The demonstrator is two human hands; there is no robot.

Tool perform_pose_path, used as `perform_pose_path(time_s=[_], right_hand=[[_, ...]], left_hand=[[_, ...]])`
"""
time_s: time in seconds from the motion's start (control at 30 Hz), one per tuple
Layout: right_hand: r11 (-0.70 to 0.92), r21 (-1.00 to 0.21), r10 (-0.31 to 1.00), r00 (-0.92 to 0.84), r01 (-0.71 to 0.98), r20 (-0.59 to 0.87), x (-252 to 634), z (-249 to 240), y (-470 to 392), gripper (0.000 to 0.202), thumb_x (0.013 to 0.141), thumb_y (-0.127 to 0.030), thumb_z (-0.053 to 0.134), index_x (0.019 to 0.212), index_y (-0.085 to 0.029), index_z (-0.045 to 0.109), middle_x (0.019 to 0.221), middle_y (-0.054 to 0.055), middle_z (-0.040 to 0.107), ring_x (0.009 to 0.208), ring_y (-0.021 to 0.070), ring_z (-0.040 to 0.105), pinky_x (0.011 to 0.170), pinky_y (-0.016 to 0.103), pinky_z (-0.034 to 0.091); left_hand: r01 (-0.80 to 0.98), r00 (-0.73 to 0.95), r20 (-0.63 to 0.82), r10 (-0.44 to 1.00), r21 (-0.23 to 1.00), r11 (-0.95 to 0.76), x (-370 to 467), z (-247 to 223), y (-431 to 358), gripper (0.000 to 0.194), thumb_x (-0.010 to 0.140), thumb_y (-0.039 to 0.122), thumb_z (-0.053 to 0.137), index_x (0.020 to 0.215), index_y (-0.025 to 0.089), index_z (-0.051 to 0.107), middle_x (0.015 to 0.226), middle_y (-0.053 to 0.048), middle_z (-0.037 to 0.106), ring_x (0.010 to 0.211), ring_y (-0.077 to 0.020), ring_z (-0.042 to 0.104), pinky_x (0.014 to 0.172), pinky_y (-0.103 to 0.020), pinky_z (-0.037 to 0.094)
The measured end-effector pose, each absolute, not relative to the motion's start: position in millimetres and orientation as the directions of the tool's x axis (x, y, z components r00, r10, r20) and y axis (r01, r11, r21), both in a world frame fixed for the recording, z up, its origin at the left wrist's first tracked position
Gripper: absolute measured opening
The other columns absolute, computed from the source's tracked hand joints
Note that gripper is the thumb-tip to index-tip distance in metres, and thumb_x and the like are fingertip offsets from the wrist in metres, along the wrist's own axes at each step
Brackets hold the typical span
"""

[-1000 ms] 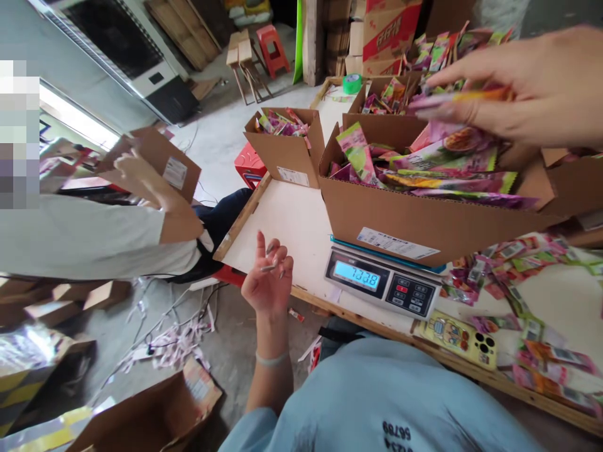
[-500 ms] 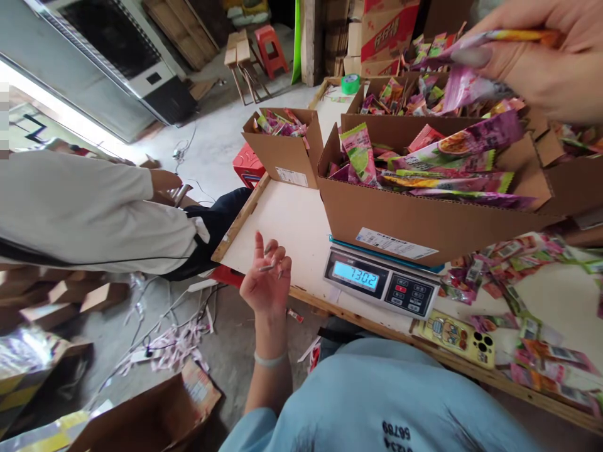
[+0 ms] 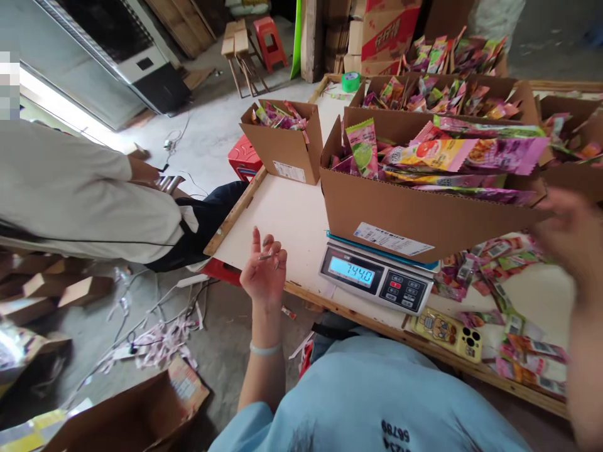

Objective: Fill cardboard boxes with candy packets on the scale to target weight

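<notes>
Cardboard box (image 3: pixel 424 207) sits on the scale (image 3: pixel 380 285) at the table's (image 3: pixel 292 216) near edge; my left hand (image 3: pixel 264 270), by the left corner, half-curls, empty; my right hand (image 3: pixel 568 226) blurs, grip unclear.

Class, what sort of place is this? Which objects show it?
Probably a packing workshop: a carton of packets stands on a digital scale, with more filled cartons nearby and green tape.

The left hand (image 3: pixel 264 273) is raised, palm up, fingers (image 3: pixel 256 240) loosely curled. The right hand (image 3: pixel 563 220) is at far right, blurred; its grip is indistinct.
</notes>
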State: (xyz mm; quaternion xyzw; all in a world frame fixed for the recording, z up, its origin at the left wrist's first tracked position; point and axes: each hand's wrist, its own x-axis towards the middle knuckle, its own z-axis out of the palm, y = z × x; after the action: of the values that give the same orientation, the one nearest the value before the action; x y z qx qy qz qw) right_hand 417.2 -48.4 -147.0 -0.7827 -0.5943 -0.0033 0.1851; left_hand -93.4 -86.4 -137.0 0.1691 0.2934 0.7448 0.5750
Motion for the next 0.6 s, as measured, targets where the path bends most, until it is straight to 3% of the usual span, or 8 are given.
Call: perform_pose_path(time_s=[0.07, 0.13, 0.2, 0.23, 0.3, 0.37, 0.47, 0.6], right_hand=[[-0.292, -0.266, 0.942, 0.325, 0.919, 0.088, 408.7, -197.9, -72.2, 0.066, 0.094, -0.065, 0.050, 0.142, -0.021, 0.059, 0.135, 0.022, 0.061, 0.123, 0.0332, 0.062, 0.101, 0.050, 0.055], [-0.386, -0.207, 0.922, 0.380, 0.899, -0.067, 399.7, -245.3, -89.5, 0.086, 0.086, -0.073, 0.054, 0.157, -0.025, 0.048, 0.163, 0.023, 0.034, 0.149, 0.0482, 0.037, 0.110, 0.068, 0.041], [-0.466, -0.161, 0.884, 0.447, 0.870, -0.138, 394.7, -280.3, -96.6, 0.093, 0.086, -0.074, 0.051, 0.165, -0.029, 0.034, 0.174, 0.016, 0.008, 0.158, 0.0540, 0.011, 0.116, 0.075, 0.027], [-0.484, -0.162, 0.874, 0.468, 0.860, -0.127, 394.4, -291.6, -96.3, 0.091, 0.088, -0.072, 0.050, 0.166, -0.030, 0.031, 0.174, 0.015, 0.009, 0.158, 0.0538, 0.011, 0.118, 0.074, 0.025], [-0.484, -0.198, 0.873, 0.487, 0.852, -0.038, 397.9, -302.6, -90.5, 0.083, 0.093, -0.067, 0.048, 0.164, -0.027, 0.036, 0.168, 0.020, 0.025, 0.153, 0.0508, 0.024, 0.119, 0.070, 0.028], [-0.488, -0.230, 0.860, 0.509, 0.842, 0.040, 405.3, -302.7, -81.6, 0.076, 0.095, -0.059, 0.048, 0.160, -0.019, 0.043, 0.155, 0.027, 0.038, 0.146, 0.0487, 0.034, 0.115, 0.068, 0.033], [-0.465, -0.284, 0.859, 0.505, 0.838, 0.083, 419.2, -294.8, -69.9, 0.058, 0.095, -0.040, 0.047, 0.141, -0.008, 0.059, 0.142, 0.033, 0.044, 0.140, 0.0471, 0.038, 0.109, 0.063, 0.038], [-0.369, -0.378, 0.884, 0.446, 0.849, 0.138, 439.1, -277.8, -63.4, 0.038, 0.086, -0.024, 0.048, 0.115, -0.009, 0.068, 0.121, 0.024, 0.059, 0.116, 0.0301, 0.052, 0.101, 0.044, 0.045]], left_hand=[[-0.717, -0.320, -0.097, 0.942, 0.675, -0.174, -98.8, -159.7, -75.5, 0.058, 0.061, 0.007, 0.067, 0.117, 0.023, 0.069, 0.093, -0.001, 0.059, 0.070, -0.0076, 0.051, 0.059, -0.018, 0.042], [-0.652, -0.367, -0.116, 0.923, 0.740, -0.166, -103.0, -188.7, -62.2, 0.064, 0.057, 0.004, 0.067, 0.117, 0.026, 0.066, 0.094, 0.000, 0.060, 0.071, -0.0075, 0.054, 0.060, -0.018, 0.042], [-0.577, -0.429, -0.144, 0.892, 0.803, -0.148, -104.5, -218.9, -49.9, 0.065, 0.056, 0.003, 0.067, 0.115, 0.028, 0.062, 0.092, 0.002, 0.059, 0.070, -0.0067, 0.055, 0.060, -0.017, 0.041], [-0.539, -0.464, -0.157, 0.872, 0.831, -0.137, -104.0, -232.6, -44.9, 0.064, 0.056, 0.004, 0.067, 0.114, 0.028, 0.061, 0.091, 0.003, 0.058, 0.069, -0.0064, 0.054, 0.059, -0.017, 0.040], [-0.458, -0.526, -0.170, 0.833, 0.882, -0.109, -101.2, -254.7, -37.9, 0.060, 0.058, 0.008, 0.068, 0.114, 0.027, 0.058, 0.091, 0.003, 0.058, 0.067, -0.0063, 0.053, 0.057, -0.017, 0.038], [-0.365, -0.569, -0.157, 0.807, 0.928, -0.077, -97.9, -268.1, -34.6, 0.058, 0.059, 0.011, 0.067, 0.114, 0.025, 0.056, 0.091, 0.002, 0.059, 0.067, -0.0071, 0.053, 0.056, -0.018, 0.038], [-0.233, -0.602, -0.083, 0.794, 0.970, -0.075, -95.9, -274.2, -34.1, 0.058, 0.058, 0.015, 0.065, 0.114, 0.024, 0.053, 0.091, 0.001, 0.060, 0.068, -0.0087, 0.054, 0.054, -0.018, 0.038], [-0.148, -0.577, 0.003, 0.817, 0.983, -0.108, -101.2, -273.2, -35.9, 0.058, 0.059, 0.025, 0.070, 0.115, 0.023, 0.054, 0.090, 0.001, 0.063, 0.068, -0.0099, 0.059, 0.056, -0.019, 0.042]])
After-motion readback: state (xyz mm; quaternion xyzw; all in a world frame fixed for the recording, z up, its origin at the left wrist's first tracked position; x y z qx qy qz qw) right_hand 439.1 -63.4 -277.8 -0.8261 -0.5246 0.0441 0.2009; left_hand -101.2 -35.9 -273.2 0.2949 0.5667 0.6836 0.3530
